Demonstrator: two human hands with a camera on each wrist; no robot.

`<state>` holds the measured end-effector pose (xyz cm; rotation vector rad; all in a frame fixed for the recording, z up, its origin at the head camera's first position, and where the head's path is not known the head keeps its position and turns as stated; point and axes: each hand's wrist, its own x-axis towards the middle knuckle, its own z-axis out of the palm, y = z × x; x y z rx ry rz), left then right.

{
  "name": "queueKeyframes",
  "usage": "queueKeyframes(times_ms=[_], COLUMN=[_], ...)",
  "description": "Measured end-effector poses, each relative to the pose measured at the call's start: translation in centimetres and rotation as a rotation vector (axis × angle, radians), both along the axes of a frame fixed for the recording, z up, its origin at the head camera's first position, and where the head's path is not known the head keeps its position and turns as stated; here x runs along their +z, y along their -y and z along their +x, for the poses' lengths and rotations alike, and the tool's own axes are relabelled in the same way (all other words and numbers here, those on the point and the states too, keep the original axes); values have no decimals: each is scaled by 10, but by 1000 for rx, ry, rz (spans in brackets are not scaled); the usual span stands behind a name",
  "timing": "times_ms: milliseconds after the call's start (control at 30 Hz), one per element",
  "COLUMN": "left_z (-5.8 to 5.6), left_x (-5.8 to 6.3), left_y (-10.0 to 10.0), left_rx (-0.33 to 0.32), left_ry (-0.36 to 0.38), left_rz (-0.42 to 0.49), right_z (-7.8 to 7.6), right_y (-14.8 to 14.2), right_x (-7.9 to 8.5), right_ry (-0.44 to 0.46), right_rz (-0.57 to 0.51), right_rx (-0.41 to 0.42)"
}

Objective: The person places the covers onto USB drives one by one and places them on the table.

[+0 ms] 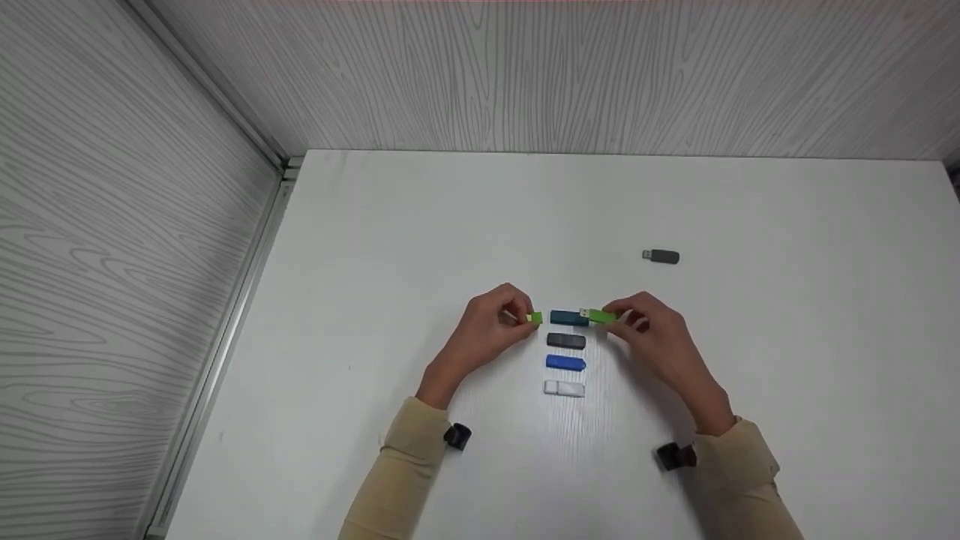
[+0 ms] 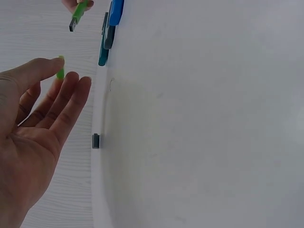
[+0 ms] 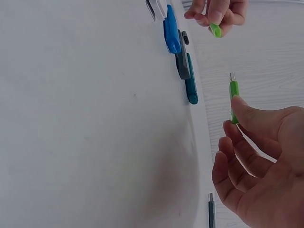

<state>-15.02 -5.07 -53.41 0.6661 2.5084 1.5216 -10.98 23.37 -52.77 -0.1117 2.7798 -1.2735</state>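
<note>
My left hand (image 1: 491, 326) pinches a small green USB stick cap (image 1: 535, 318) between thumb and fingertips. Opposite it, my right hand (image 1: 651, 330) pinches a green USB stick (image 1: 601, 316), its metal plug bare and pointing left toward the cap. Cap and stick are apart, both held above the table. Below the stick's plug lies a teal USB stick (image 1: 568, 318), the top one of a column. Under it in that column come a dark grey USB stick (image 1: 566, 341), a blue USB stick (image 1: 565, 363) and a white USB stick (image 1: 564, 388).
A dark USB stick (image 1: 664, 256) with its plug bare lies farther back on the right of the white table (image 1: 420, 225). The left wrist view shows a small dark piece (image 2: 96, 141) on the table near the left hand. Wood-grain panels (image 1: 480, 75) stand behind and at left.
</note>
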Motion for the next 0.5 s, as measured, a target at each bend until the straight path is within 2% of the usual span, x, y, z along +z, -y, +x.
queueKeyframes(times_ms=[233,500], left_z=[2,7], left_x=[1,2], left_y=[-4,-9], left_rx=[-1,-35], left_ry=[-13,9], left_rz=[-31,-41], right_z=[2,2], right_y=[8,14], right_x=[0,-1], right_ry=[22,-2], right_rz=[-16,-35], right_rx=[18,65])
